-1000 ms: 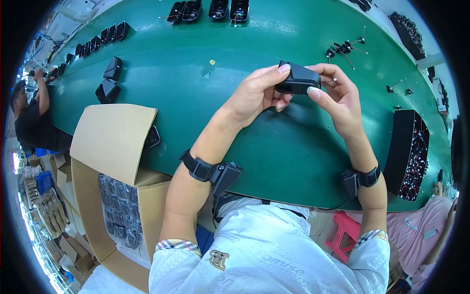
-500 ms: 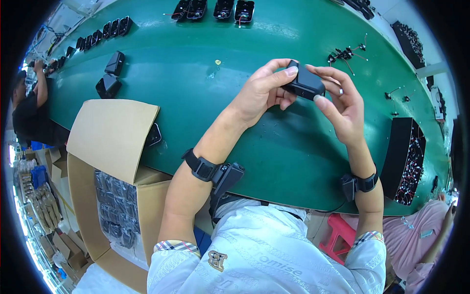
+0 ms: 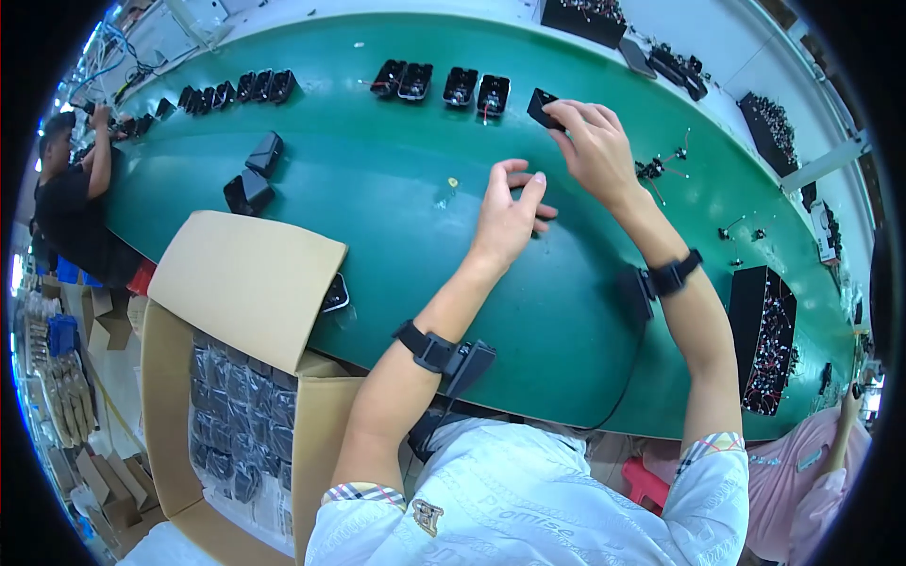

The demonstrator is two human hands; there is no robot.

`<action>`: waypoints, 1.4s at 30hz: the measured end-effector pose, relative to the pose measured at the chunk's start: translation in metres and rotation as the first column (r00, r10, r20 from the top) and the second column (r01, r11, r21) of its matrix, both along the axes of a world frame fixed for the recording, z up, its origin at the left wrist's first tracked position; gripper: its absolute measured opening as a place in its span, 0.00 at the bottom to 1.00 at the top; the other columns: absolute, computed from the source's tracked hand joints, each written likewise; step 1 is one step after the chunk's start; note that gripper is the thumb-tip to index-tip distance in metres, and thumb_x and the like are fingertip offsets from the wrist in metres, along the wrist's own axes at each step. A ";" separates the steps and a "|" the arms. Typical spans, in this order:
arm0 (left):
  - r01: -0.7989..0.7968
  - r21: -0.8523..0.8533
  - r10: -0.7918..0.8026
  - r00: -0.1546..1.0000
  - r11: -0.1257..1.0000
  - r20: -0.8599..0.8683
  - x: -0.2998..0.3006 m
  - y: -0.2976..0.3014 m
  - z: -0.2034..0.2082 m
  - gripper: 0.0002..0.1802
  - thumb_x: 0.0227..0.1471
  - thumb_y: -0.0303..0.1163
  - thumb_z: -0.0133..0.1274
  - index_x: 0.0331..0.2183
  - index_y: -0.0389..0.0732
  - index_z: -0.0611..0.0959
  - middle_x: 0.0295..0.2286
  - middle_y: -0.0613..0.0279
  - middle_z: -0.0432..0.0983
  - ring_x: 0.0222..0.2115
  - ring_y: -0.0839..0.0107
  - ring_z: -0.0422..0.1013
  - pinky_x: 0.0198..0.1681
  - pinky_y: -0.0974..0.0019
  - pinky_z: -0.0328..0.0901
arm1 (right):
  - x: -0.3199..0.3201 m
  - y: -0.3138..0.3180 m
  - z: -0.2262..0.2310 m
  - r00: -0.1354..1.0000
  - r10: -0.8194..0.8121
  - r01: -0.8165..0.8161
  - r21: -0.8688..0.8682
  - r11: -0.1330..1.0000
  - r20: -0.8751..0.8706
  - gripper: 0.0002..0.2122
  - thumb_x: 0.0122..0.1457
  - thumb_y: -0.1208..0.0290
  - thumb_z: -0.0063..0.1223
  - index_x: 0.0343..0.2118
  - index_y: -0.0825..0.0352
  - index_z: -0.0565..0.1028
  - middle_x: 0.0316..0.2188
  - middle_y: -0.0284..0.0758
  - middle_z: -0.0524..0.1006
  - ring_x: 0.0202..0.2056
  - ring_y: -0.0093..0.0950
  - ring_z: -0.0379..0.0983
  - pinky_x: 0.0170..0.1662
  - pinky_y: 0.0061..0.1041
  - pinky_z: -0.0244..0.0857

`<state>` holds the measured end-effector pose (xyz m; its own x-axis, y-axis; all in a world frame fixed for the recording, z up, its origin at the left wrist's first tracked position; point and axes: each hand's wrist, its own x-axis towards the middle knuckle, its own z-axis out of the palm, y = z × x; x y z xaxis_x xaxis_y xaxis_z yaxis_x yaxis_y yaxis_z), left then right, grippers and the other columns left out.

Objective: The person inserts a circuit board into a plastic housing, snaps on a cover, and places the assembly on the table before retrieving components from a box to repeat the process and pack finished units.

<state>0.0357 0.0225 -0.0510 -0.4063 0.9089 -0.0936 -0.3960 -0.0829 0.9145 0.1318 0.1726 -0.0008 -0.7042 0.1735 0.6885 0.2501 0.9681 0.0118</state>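
My right hand (image 3: 598,149) reaches toward the far side of the green table, its fingers and thumb closed on the near end of a black plastic housing (image 3: 540,108). This housing is at the right end of a row of open black housings (image 3: 461,87) with small parts and wires inside. Whether it rests on the table I cannot tell. My left hand (image 3: 508,221) is over the middle of the table, fingers loosely bent and apart, with nothing in them. Ahead of it lies a small yellowish scrap (image 3: 453,182).
An open cardboard box (image 3: 316,443) of plastic-wrapped black units stands at my left. Two black housings (image 3: 249,192) lie beyond it. Wired parts (image 3: 653,170) and a black bin (image 3: 747,321) of wired parts are to the right. A person (image 3: 71,189) works at far left, another sits at right.
The black housing has gone from between both hands to the far side of the table, in my right hand. My left hand has let go of it. The view has shifted slightly.
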 end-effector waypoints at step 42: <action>-0.911 -0.323 -0.426 0.194 0.255 -0.884 -0.300 -0.105 0.031 0.39 0.51 0.47 0.60 0.62 0.57 0.63 0.61 0.50 0.54 0.60 0.36 0.53 0.55 0.29 0.59 | 0.150 0.106 -0.062 0.803 -0.579 0.587 -0.012 0.810 0.142 0.17 0.60 0.54 0.56 0.49 0.54 0.78 0.57 0.40 0.70 0.60 0.48 0.59 0.60 0.53 0.57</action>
